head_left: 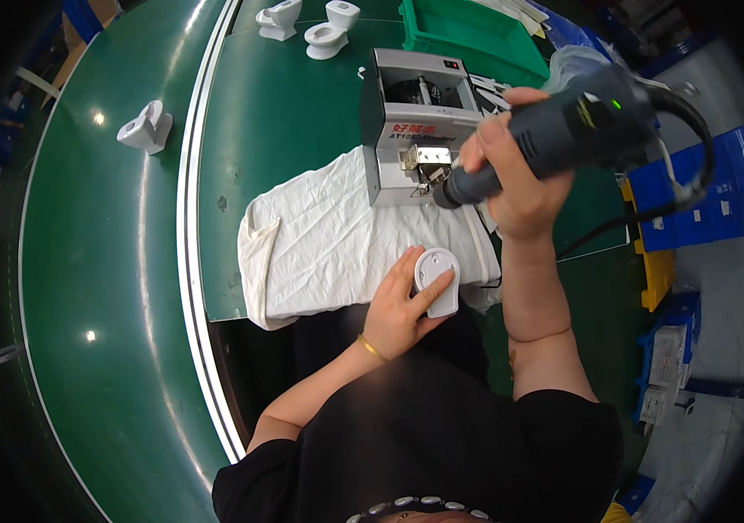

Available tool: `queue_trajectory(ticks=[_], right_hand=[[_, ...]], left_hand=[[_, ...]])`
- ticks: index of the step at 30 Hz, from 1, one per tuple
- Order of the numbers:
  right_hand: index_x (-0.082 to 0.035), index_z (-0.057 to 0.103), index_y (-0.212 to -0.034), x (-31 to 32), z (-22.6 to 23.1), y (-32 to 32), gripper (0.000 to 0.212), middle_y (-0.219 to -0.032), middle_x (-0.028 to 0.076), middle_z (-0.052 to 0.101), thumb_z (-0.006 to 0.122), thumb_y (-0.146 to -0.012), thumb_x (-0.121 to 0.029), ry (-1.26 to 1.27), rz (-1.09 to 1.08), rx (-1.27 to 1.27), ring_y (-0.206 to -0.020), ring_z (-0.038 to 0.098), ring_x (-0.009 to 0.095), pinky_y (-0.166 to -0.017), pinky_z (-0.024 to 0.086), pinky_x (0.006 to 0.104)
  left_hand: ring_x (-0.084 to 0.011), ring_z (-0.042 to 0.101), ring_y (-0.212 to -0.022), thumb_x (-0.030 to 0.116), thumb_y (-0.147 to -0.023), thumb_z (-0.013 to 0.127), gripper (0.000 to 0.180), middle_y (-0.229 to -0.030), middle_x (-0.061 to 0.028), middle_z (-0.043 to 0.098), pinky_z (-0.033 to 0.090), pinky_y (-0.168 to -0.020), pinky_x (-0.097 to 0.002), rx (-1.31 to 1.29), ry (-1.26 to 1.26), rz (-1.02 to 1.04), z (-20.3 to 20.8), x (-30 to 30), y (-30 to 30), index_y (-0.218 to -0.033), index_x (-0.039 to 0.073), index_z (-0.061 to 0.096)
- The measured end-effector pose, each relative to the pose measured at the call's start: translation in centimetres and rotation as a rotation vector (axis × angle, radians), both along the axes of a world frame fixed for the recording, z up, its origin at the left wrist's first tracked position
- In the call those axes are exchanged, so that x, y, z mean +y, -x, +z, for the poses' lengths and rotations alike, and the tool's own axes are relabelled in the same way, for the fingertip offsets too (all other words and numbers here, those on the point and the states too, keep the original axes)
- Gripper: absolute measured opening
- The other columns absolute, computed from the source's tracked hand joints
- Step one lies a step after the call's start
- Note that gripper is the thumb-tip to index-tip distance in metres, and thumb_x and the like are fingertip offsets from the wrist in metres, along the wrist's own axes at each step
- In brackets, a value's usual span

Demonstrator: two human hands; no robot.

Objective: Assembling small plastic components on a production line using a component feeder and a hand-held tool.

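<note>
My right hand (pixel 516 170) grips a black electric screwdriver (pixel 577 122); its nose points down to the left at the front of a grey screw feeder (pixel 415 131). A cable runs from the screwdriver's back end. Lower down, my left hand (pixel 402 305) holds a small white toy toilet (pixel 439 301) with its hollow, rounded underside facing up, the thumb lying over it. Beneath the toy's upper part spreads a white cloth (pixel 337 235) on the green table (pixel 241 122). The screwdriver's tip is hidden against the feeder.
Two white toy toilets (pixel 327 37) stand at the table's far side. Another toy toilet (pixel 147 129) sits on the green conveyor belt (pixel 111 279) at left, past a white rail (pixel 189 174). A green bin (pixel 468 39) stands behind the feeder. Blue boxes (pixel 703 192) are at right.
</note>
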State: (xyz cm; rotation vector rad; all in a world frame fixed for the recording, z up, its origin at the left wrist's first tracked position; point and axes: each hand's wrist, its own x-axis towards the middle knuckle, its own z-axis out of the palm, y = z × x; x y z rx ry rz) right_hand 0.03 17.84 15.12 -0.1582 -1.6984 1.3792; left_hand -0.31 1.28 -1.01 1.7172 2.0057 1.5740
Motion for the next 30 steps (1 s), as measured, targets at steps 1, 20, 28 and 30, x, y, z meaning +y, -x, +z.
queue_trajectory(ticks=[1,20,28,30], right_hand=[[0.003,0.043,-0.119,-0.3,0.0,-1.0,0.035,-0.072,0.007,0.055,0.059,-0.088,0.002,0.022,0.056,0.022,-0.061,0.055,0.016,-0.061,0.048,0.0345],[0.0,0.038,-0.115,-2.3,-0.3,-5.9,0.04,-0.078,0.011,0.058,0.064,-0.084,-0.002,-0.141,0.172,-0.241,-0.065,0.057,0.017,-0.065,0.05,0.0344],[0.0,0.039,-0.114,-2.5,-0.7,-5.3,0.038,-0.078,0.012,0.058,0.063,-0.084,0.0,-0.08,0.198,-0.219,-0.065,0.057,0.017,-0.066,0.051,0.0344],[0.0,0.039,-0.113,-2.5,-0.8,-5.3,0.037,-0.077,0.011,0.057,0.063,-0.084,-0.001,-0.054,0.181,-0.244,-0.065,0.057,0.016,-0.065,0.051,0.0343]], left_hand=[[-0.0434,0.051,-0.122,0.016,-0.059,0.086,0.073,-0.136,-0.025,0.048,0.046,-0.1,-0.0445,-0.004,0.004,-0.002,0.0,0.0,0.0,-0.128,0.02,0.062],[-0.0422,0.052,-0.122,0.019,-0.062,0.085,0.067,-0.136,-0.0221,0.049,0.047,-0.098,-0.0442,-0.039,0.055,0.018,0.8,0.2,-0.1,-0.125,0.021,0.064],[-0.0428,0.052,-0.121,0.018,-0.062,0.085,0.066,-0.135,-0.0228,0.049,0.047,-0.098,-0.0448,-0.045,0.055,0.023,0.7,0.2,-0.2,-0.124,0.02,0.064],[-0.0428,0.052,-0.121,0.018,-0.062,0.085,0.066,-0.135,-0.0228,0.049,0.046,-0.098,-0.0449,-0.041,0.046,0.025,0.4,0.2,-0.3,-0.124,0.02,0.064]])
